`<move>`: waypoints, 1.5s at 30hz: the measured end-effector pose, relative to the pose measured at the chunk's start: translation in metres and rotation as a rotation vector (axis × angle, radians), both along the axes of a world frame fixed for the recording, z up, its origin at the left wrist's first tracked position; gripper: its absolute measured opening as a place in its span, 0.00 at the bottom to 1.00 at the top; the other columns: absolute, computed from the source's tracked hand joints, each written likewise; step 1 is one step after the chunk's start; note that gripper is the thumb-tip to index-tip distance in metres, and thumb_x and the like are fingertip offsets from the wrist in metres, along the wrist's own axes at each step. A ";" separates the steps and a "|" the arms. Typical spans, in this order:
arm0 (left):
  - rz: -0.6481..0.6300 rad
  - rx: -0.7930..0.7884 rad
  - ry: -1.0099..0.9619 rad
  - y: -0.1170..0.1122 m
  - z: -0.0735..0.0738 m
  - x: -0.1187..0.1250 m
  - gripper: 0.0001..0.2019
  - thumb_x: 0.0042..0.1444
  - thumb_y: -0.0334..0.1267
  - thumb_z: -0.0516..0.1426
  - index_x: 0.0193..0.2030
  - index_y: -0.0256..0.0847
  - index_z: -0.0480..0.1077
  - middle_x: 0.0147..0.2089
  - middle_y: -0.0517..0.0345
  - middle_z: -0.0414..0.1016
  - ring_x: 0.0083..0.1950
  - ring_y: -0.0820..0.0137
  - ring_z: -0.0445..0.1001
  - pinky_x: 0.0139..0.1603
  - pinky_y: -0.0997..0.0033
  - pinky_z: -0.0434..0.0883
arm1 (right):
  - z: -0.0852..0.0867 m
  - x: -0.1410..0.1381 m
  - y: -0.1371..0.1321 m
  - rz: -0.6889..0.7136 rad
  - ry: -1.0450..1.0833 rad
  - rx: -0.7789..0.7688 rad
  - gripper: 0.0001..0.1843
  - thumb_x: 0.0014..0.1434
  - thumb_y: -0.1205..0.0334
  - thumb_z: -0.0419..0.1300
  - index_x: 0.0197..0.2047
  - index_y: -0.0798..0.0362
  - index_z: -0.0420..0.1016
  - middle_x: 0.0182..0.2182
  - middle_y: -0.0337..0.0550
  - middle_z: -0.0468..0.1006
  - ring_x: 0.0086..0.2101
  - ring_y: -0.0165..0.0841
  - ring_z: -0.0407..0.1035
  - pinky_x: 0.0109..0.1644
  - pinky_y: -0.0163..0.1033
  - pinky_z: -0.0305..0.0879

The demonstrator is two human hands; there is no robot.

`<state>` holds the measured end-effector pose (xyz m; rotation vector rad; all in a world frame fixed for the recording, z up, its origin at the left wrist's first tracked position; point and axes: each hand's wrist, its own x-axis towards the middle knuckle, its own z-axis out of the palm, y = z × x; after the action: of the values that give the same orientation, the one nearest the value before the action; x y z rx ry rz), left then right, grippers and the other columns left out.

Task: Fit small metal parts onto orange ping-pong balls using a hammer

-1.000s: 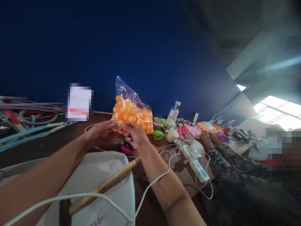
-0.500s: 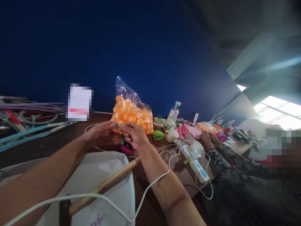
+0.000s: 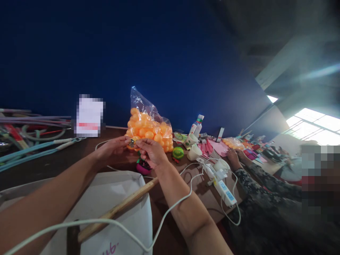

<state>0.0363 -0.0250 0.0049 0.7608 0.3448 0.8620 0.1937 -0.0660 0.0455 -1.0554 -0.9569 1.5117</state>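
Observation:
My left hand and my right hand meet in front of a clear bag of orange balls. Between their closed fingertips is a small shiny piece, dark and gold-toned; it is too small to name. Each hand pinches it from its own side. Just below my fingers sits a magenta bowl-shaped thing with dark contents and a bit of green. A green striped ball lies right of my right hand.
Below my forearms stand a white box and a hammer with a wooden handle. A white cable crosses my right forearm. Cups, a bottle and a power strip are rightward, near a co-worker's hands.

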 end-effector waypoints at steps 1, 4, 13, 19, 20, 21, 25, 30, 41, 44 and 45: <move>-0.040 0.014 -0.004 0.002 -0.002 -0.001 0.14 0.53 0.31 0.61 0.48 0.32 0.72 0.43 0.40 0.79 0.42 0.53 0.78 0.48 0.45 0.72 | 0.000 0.000 0.000 -0.001 0.000 0.002 0.16 0.40 0.57 0.71 0.28 0.56 0.73 0.22 0.35 0.73 0.16 0.17 0.52 0.16 0.25 0.46; -0.092 0.046 -0.022 0.007 -0.008 -0.002 0.14 0.55 0.33 0.60 0.48 0.33 0.70 0.45 0.42 0.79 0.44 0.55 0.78 0.52 0.45 0.71 | -0.002 0.000 0.001 -0.004 0.000 0.009 0.16 0.39 0.57 0.72 0.27 0.56 0.73 0.22 0.35 0.74 0.16 0.17 0.53 0.16 0.25 0.46; -0.113 0.094 -0.036 0.012 -0.015 -0.002 0.12 0.56 0.34 0.60 0.47 0.35 0.71 0.42 0.45 0.79 0.43 0.57 0.79 0.50 0.49 0.72 | -0.001 0.000 0.000 -0.008 -0.016 0.038 0.16 0.39 0.57 0.72 0.27 0.57 0.73 0.22 0.36 0.75 0.16 0.18 0.54 0.16 0.25 0.48; -0.092 0.106 -0.041 0.015 -0.021 -0.002 0.10 0.54 0.34 0.61 0.44 0.37 0.74 0.41 0.46 0.79 0.43 0.56 0.79 0.49 0.49 0.73 | -0.001 -0.001 0.000 -0.013 -0.037 0.065 0.14 0.41 0.57 0.71 0.27 0.57 0.73 0.22 0.36 0.74 0.17 0.18 0.55 0.17 0.25 0.51; -0.085 0.112 -0.037 0.016 -0.022 -0.002 0.10 0.53 0.34 0.61 0.44 0.37 0.74 0.42 0.45 0.79 0.43 0.55 0.79 0.50 0.48 0.73 | -0.002 -0.001 0.000 -0.015 -0.040 0.070 0.14 0.41 0.57 0.70 0.27 0.57 0.73 0.22 0.35 0.74 0.16 0.18 0.55 0.17 0.25 0.51; -0.075 0.118 -0.031 0.016 -0.022 -0.002 0.10 0.53 0.34 0.62 0.43 0.38 0.74 0.42 0.45 0.79 0.43 0.55 0.79 0.50 0.48 0.72 | -0.002 0.000 0.001 -0.016 -0.042 0.074 0.14 0.41 0.57 0.70 0.27 0.57 0.73 0.22 0.35 0.74 0.16 0.18 0.55 0.17 0.26 0.51; -0.069 0.116 -0.013 0.018 -0.024 -0.002 0.11 0.52 0.36 0.63 0.42 0.38 0.74 0.41 0.46 0.79 0.42 0.56 0.79 0.49 0.48 0.73 | -0.004 0.000 0.002 -0.014 -0.048 0.089 0.15 0.41 0.57 0.70 0.28 0.57 0.73 0.21 0.35 0.73 0.16 0.18 0.55 0.17 0.26 0.52; -0.067 0.137 -0.018 0.019 -0.026 -0.003 0.09 0.54 0.34 0.62 0.42 0.36 0.74 0.41 0.46 0.79 0.42 0.59 0.79 0.49 0.52 0.73 | -0.006 0.001 0.002 -0.016 -0.074 0.111 0.15 0.43 0.56 0.70 0.28 0.57 0.72 0.21 0.34 0.72 0.16 0.19 0.55 0.17 0.27 0.51; -0.109 0.122 -0.038 0.014 -0.019 -0.004 0.10 0.56 0.34 0.60 0.45 0.35 0.70 0.42 0.46 0.79 0.43 0.59 0.78 0.51 0.50 0.71 | -0.007 0.000 0.003 -0.007 -0.073 0.134 0.14 0.44 0.56 0.69 0.27 0.56 0.72 0.21 0.34 0.72 0.16 0.18 0.55 0.18 0.27 0.52; -0.116 0.130 -0.040 0.016 -0.021 -0.004 0.10 0.56 0.35 0.60 0.45 0.36 0.70 0.42 0.46 0.79 0.44 0.58 0.78 0.51 0.50 0.71 | -0.006 0.000 0.002 -0.005 -0.068 0.127 0.14 0.44 0.56 0.69 0.27 0.56 0.72 0.22 0.34 0.73 0.16 0.18 0.55 0.18 0.27 0.52; -0.110 0.132 -0.039 0.016 -0.021 -0.003 0.11 0.55 0.35 0.61 0.44 0.36 0.71 0.42 0.47 0.79 0.43 0.58 0.78 0.51 0.51 0.71 | -0.006 0.000 0.002 -0.006 -0.068 0.125 0.14 0.44 0.56 0.69 0.27 0.56 0.72 0.22 0.34 0.73 0.16 0.18 0.54 0.18 0.27 0.52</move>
<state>0.0330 -0.0092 -0.0165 0.8760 0.2107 0.8006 0.1935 -0.0639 0.0394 -1.0241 -1.0809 1.3996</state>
